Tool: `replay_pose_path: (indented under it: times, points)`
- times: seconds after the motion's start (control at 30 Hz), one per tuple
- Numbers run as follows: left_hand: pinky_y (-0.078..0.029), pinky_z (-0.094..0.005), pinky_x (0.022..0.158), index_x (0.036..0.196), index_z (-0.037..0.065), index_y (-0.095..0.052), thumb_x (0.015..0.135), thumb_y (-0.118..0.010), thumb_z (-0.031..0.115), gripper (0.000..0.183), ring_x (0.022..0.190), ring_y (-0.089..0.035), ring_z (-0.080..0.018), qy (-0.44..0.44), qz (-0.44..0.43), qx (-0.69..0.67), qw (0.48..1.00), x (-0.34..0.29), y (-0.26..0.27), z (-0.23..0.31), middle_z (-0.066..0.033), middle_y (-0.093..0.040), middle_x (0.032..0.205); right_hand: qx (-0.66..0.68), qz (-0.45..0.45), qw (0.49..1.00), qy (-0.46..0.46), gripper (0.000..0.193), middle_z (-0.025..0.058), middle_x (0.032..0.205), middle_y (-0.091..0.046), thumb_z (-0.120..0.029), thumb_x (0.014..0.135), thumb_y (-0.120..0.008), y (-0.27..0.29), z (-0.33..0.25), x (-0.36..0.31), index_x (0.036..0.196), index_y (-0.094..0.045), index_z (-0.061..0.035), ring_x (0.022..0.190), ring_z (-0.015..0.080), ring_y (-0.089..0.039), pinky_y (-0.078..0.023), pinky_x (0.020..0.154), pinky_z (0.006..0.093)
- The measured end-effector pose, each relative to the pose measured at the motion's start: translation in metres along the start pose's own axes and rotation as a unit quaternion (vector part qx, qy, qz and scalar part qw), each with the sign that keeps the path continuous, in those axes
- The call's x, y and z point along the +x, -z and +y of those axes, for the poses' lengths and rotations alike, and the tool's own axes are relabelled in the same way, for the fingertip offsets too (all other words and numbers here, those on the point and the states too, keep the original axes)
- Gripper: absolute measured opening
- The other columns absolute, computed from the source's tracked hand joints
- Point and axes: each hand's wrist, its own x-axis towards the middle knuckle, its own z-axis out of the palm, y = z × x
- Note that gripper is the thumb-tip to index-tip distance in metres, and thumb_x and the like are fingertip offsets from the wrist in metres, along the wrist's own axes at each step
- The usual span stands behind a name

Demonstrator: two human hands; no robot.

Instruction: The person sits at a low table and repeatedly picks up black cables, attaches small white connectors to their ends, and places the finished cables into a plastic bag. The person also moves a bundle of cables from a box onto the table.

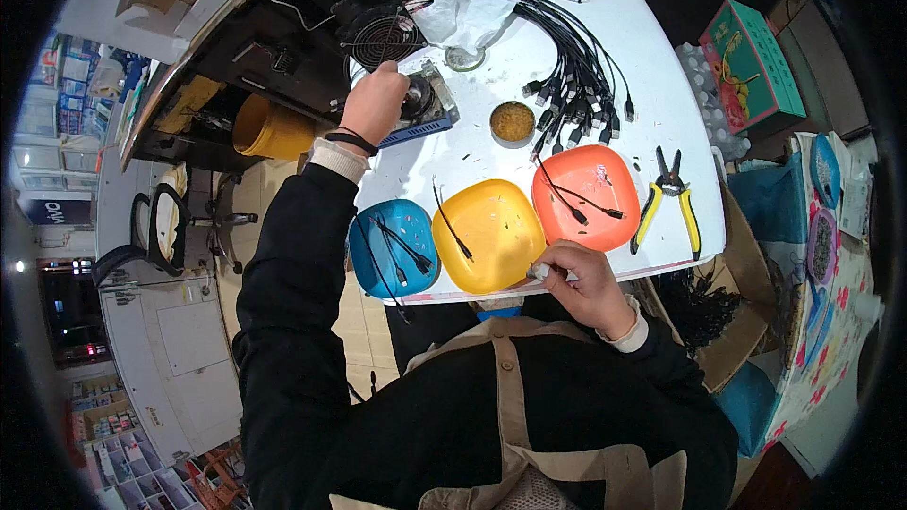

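My left hand (pixel 374 104) is closed at the left edge of the white table, beside a small metal device with a round dark top (pixel 416 99) and a blue front; what its fingers grip is hidden. Close to my body, my right hand (pixel 590 291) is closed in a pinch on a small whitish piece (pixel 539 271), by the near rim of the yellow tray (pixel 515 217). Left of that tray stands a blue tray (pixel 430 227) holding several short black cables (pixel 402 244). A red-orange tray (pixel 609 170) to the right holds two black cables. One more black cable (pixel 453 225) lies in the yellow tray.
Many black USB cables (pixel 576 66) lie bundled across the far table. Near them are a round tin of amber material (pixel 512 122) and a crumpled white plastic bag (pixel 465 14). Yellow-handled wire strippers (pixel 669 198) rest at the right. Below the right edge, a cardboard box (pixel 746 293) holds black cables.
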Motion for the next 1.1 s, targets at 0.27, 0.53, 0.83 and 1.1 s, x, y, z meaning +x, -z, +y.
replay_pose_path:
  times: [0.27, 0.53, 0.83, 1.1]
  points:
    - [-0.05, -0.0421, 0.069, 0.079, -0.001, -0.068, 0.075, -0.063, 0.003, 0.008, 0.078, -0.061, -0.0348, 0.013, 0.017, -0.019, 1.0, -0.003, 0.004, 0.004, -0.0168, -0.058, 0.083, -0.023, 0.006, 1.0, 0.02, 0.011, 0.0089, 0.078, -0.058, -0.008, 0.089, -0.06, 0.004, -0.001, -0.002, 0.094, -0.061, 0.0011, 0.061, 0.0163, -0.052, -0.042, 0.056, 0.0271]
    - [-0.041, -0.0223, 0.054, 0.085, -0.004, -0.069, 0.082, -0.072, 0.009, 0.014, 0.054, -0.051, -0.0087, 0.178, 0.104, -0.48, 0.853, -0.085, 0.079, 0.051, -0.0039, -0.061, 0.065, -0.013, 0.009, 0.999, 0.051, 0.012, 0.0098, 0.083, -0.06, -0.008, 0.09, -0.057, -0.011, -0.014, -0.006, 0.095, -0.062, 0.0018, 0.067, 0.0157, -0.055, -0.044, 0.061, 0.0271]
    - [-0.038, -0.0227, 0.057, 0.101, -0.004, -0.061, 0.091, -0.063, 0.009, 0.016, 0.06, -0.046, -0.0092, 0.172, 0.116, -0.902, 0.378, -0.166, 0.131, 0.162, -0.0022, -0.056, 0.076, 0.086, -0.085, 0.988, 0.1, 0.037, 0.0112, 0.106, -0.061, -0.019, 0.092, -0.057, -0.063, -0.062, -0.002, 0.122, -0.049, 0.001, 0.088, 0.017, -0.059, -0.047, 0.075, 0.0285]
    - [-0.049, -0.0287, 0.087, 0.119, -0.003, -0.056, 0.096, -0.055, 0.013, 0.028, 0.102, -0.059, -0.0168, 0.067, 0.073, -0.903, 0.418, -0.154, 0.14, 0.224, -0.0119, -0.061, 0.109, 0.062, 0.078, 0.993, 0.056, 0.023, 0.0079, 0.088, -0.06, -0.02, 0.098, -0.047, -0.011, -0.088, -0.072, 0.107, -0.051, 0.0011, 0.081, 0.0154, -0.058, -0.048, 0.072, 0.0308]
